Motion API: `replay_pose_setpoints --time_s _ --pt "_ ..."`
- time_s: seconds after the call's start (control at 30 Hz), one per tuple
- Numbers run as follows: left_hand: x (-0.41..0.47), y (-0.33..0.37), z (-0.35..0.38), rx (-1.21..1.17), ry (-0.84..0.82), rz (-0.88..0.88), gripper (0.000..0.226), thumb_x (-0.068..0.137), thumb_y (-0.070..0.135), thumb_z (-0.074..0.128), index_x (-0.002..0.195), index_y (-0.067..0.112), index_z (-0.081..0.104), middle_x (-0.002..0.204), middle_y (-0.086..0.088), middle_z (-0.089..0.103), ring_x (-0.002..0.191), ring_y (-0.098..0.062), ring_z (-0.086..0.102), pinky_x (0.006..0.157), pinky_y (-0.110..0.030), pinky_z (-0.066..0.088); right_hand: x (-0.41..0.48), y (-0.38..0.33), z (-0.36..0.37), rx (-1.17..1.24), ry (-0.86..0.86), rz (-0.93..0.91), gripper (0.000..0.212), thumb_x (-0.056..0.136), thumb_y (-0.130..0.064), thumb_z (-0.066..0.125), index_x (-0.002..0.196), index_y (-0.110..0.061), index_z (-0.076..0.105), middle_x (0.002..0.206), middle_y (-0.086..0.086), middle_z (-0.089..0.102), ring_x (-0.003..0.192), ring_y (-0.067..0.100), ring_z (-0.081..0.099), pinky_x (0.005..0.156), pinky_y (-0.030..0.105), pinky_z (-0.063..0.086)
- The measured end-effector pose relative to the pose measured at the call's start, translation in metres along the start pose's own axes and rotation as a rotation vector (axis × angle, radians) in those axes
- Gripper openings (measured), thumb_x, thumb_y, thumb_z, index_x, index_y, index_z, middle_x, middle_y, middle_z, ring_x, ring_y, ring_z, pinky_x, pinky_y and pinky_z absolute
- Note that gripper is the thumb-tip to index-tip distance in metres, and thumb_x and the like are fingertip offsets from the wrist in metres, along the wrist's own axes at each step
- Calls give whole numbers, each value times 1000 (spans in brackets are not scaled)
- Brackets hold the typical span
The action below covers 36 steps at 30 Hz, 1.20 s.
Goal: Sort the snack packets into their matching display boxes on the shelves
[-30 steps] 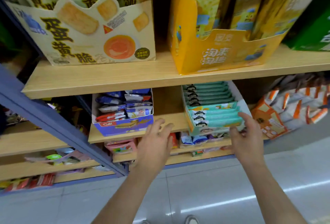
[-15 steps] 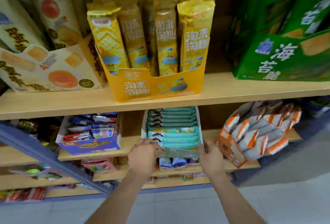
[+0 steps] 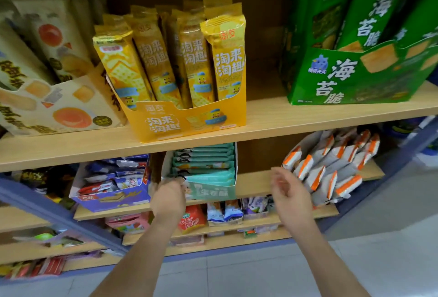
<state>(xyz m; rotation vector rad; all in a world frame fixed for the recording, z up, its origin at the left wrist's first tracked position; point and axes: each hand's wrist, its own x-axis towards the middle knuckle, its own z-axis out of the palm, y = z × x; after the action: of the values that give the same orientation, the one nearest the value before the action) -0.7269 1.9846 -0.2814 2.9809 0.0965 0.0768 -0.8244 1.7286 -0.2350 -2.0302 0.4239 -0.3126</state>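
Left fingers (image 3: 176,184) curled round the front left corner of the teal box (image 3: 213,191); left hand (image 3: 168,198) is motion-blurred, so grip detail is unclear. Right fingers (image 3: 278,179) loosely curled, nothing in them. Half a second ago both hands were on the box front; the right hand (image 3: 292,193) has since come off and moved right; the left has stayed at the corner.

Right hand hangs over the bare shelf strip (image 3: 256,183) between the teal box and the orange-and-white packets (image 3: 331,166); close to the packets, whether touching I cannot tell. That strip is the only open room on this level; on the left the teal box sits near the blue box (image 3: 113,198), with a narrow gap. The upper shelf (image 3: 296,116) overhangs the back half of the teal box; its front edge is exposed.

Teal packets (image 3: 203,164) lie flat, stacked in rows inside the teal box; thin, crimped ends; the box is printed card with a low front wall. The orange-and-white packets are glossy, leaning in a loose heap. Above: yellow box (image 3: 189,122) with tall shiny packs standing upright; green box (image 3: 355,78) right; cream box (image 3: 61,111) left. Shelves are pale wood-grain boards; floor (image 3: 355,261) is grey glossy tile.
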Motion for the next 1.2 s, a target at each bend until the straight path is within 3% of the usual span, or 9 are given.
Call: replay_pose_setpoints --time_s 0.13,0.27,0.43,0.53,0.63,0.8,1.0,1.07,1.2 --pt "1 12 4 39 36 80 37 87 10 59 121 25 64 117 -1 65 119 -22 53 115 -44 26 -9 18 -62 176 442 18 27 95 -5 56 97 -30 65 88 -5 65 78 8 58 71 22 46" --pt "-47 76 -7 -240 -45 320 49 88 9 56 135 23 53 139 -3 49 123 -22 49 108 -37 40 5 47 -105 466 632 253 26 93 1 55 101 -23 60 77 1 55 59 1 53 63 23 42" --pt "-104 198 -22 -909 -452 189 38 90 32 66 124 31 50 108 18 60 98 -9 65 80 -24 52 24 75 -134 755 331 619 38 99 -22 55 134 -32 42 101 -3 59 87 9 56 91 47 49" --pt "-118 246 -6 -1218 -526 174 79 77 15 82 136 32 32 123 18 57 104 10 60 80 -15 54 48 90 -153 789 187 684 52 98 -27 57 144 -34 35 131 1 52 116 24 55 74 47 57" --pt "-126 269 24 -1099 -374 138 118 63 37 89 150 39 9 138 22 50 118 1 58 95 -43 54 77 103 -171 728 99 637 72 97 -20 57 153 -43 18 139 1 42 129 30 46 83 49 54" --pt "-106 271 27 -887 -220 50 98 73 38 84 145 42 17 125 23 59 97 2 66 73 -22 56 138 130 -199 205 -80 253 90 86 -8 74 154 -28 18 140 -6 40 130 15 41 102 30 39" --pt "-74 262 20 -674 -107 -99 81 87 16 71 152 26 23 89 20 57 69 -14 66 66 -40 58 165 164 -198 34 -222 250 106 58 -57 83 147 -28 33 146 -4 49 134 19 46 107 46 44" --pt "-69 264 20 -683 -86 -139 79 86 23 73 150 23 28 87 14 62 78 -14 66 73 -39 57 157 162 -189 38 -195 256 90 71 -52 81 145 -18 40 147 0 48 134 21 46 108 44 43" --pt "-59 269 21 -602 -160 -138 76 77 52 75 138 20 44 126 -3 54 114 -22 54 89 -32 47 145 164 -171 41 -128 261 52 86 -47 69 125 -18 51 122 -5 56 117 15 52 95 33 43"
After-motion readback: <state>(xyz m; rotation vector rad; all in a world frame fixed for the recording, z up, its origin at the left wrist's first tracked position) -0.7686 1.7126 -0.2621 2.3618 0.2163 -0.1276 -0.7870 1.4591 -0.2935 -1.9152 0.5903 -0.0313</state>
